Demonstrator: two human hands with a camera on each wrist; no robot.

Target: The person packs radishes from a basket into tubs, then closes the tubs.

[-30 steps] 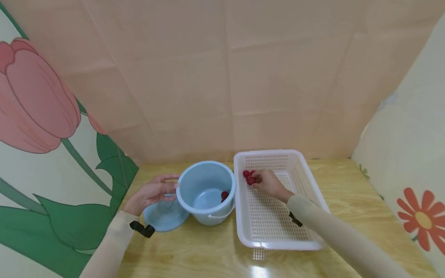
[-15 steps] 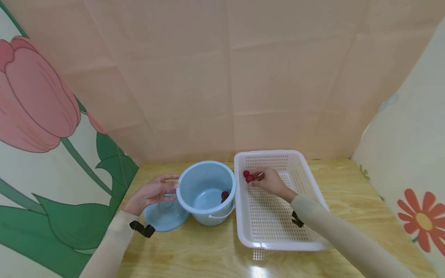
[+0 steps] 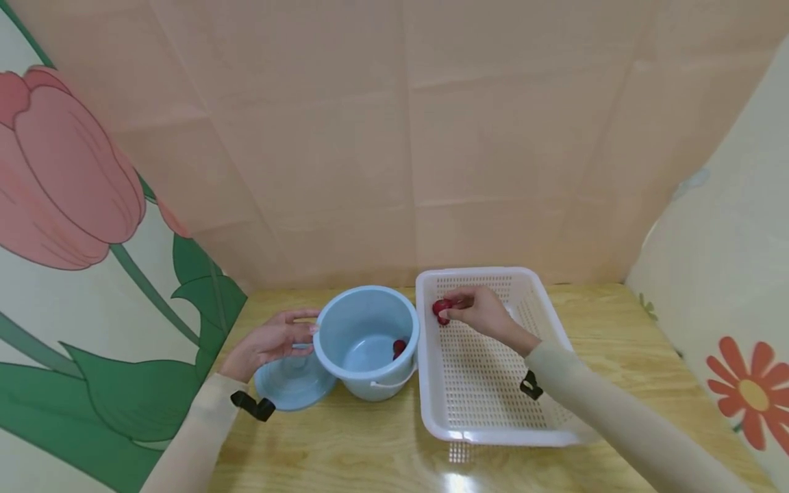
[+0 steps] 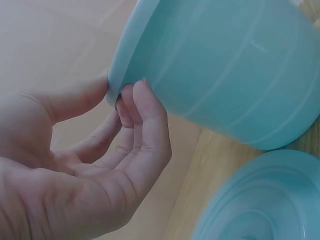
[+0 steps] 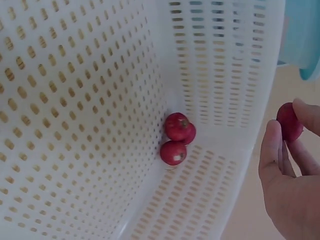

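My right hand (image 3: 483, 315) pinches a small red radish (image 5: 289, 122) between thumb and fingertips, raised over the far left corner of a white perforated basket (image 3: 431, 418). Below it, 3 more radishes (image 5: 176, 127) lie clustered in that corner, mostly covered by the hand and the held one in the head view. My left hand (image 3: 277, 340) grips the rim of a light blue bucket (image 3: 364, 388), thumb on the outer edge and fingers curled under the lip. Red radishes (image 3: 398, 347) lie on the bucket's floor at its right side.
A round blue lid (image 3: 294, 387) lies on the wooden table (image 3: 345, 445) beside the bucket, under my left wrist. The bucket's white handle (image 3: 394, 381) hangs down in front. Basket and bucket stand side by side, close to the back wall (image 3: 320, 171).
My right hand has taken a radish from the cluster and lifted it, rising slightly toward the back. My left hand stays on the bucket's rim.
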